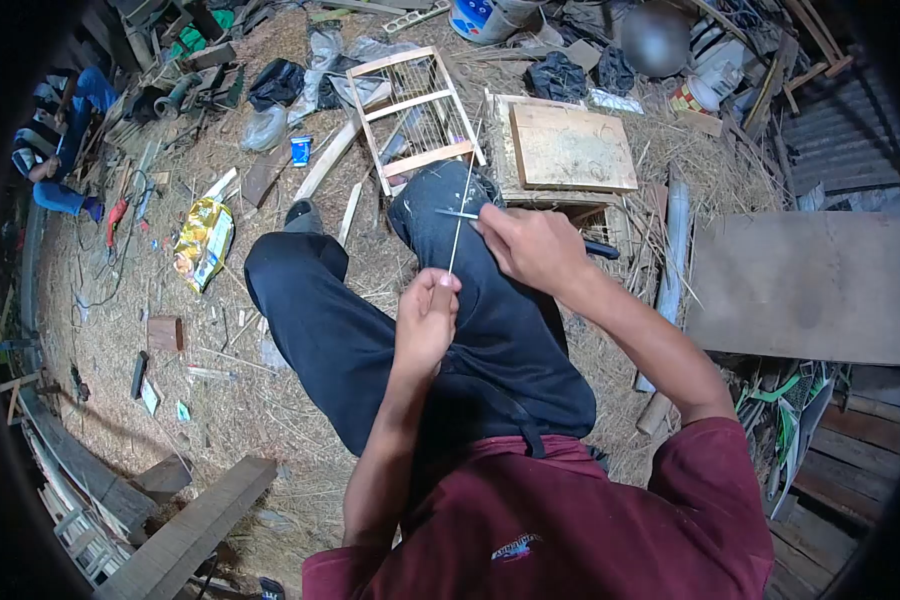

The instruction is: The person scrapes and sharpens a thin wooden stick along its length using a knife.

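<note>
My left hand (428,320) is closed round the lower end of a thin bamboo stick (458,240), which points up and away over my right knee. My right hand (530,245) grips a knife; its narrow blade (455,213) crosses the stick near the knee. A dark handle end (600,249) sticks out on the far side of that hand. Most of the knife's grip is hidden by my fingers. Just beyond my knees lies a wooden frame with thin bars (415,110), like a cage panel.
Right of the frame stands a wooden box with a board (575,148) on top. A cardboard sheet (805,285) lies at right. A yellow foil bag (203,240), a wood block (165,333) and a beam (195,525) are at left. Another person (60,140) sits far left.
</note>
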Tool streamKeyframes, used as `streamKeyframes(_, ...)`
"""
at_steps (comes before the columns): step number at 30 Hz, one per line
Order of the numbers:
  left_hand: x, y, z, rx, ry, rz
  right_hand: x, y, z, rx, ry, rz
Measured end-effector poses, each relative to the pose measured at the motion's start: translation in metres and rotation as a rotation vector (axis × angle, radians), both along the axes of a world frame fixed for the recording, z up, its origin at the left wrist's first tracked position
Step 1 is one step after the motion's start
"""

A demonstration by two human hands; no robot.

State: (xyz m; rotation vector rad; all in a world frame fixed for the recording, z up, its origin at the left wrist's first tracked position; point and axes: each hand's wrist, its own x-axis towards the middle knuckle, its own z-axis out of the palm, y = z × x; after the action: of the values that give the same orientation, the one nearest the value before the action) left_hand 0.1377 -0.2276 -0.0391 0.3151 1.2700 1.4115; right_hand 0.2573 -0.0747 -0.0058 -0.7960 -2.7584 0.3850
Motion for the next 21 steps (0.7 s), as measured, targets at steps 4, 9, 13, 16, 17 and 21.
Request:
streamKeyframes(4, -0.002, -0.046, 0.012, -0.023, 0.043, -0.043, -0.005, 0.010, 0.010, -0.062, -0.061, -0.064)
streamKeyframes(9, 0.002, -0.093, 0.023, -0.133, 0.054, -0.015, -0.009, 0.015, 0.006, -0.073, -0.056, -0.135)
streamKeyframes(13, 0.003, -0.103, 0.035, -0.142, -0.005, -0.007, -0.008, 0.010, 0.002, -0.058, 0.017, -0.131)
streamKeyframes(16, 0.000, -0.122, 0.040, -0.197, -0.044, -0.030, -0.005, 0.026, 0.002, -0.057, -0.074, -0.277)
streamKeyframes(17, -0.003, -0.126, 0.040, -0.171, -0.045, -0.009, -0.002, 0.031, 0.001, -0.110, -0.023, -0.285)
streamKeyframes(21, -0.001, -0.114, 0.036, -0.082, -0.022, 0.100, 0.004, 0.029, 0.001, -0.202, 0.198, -0.263)
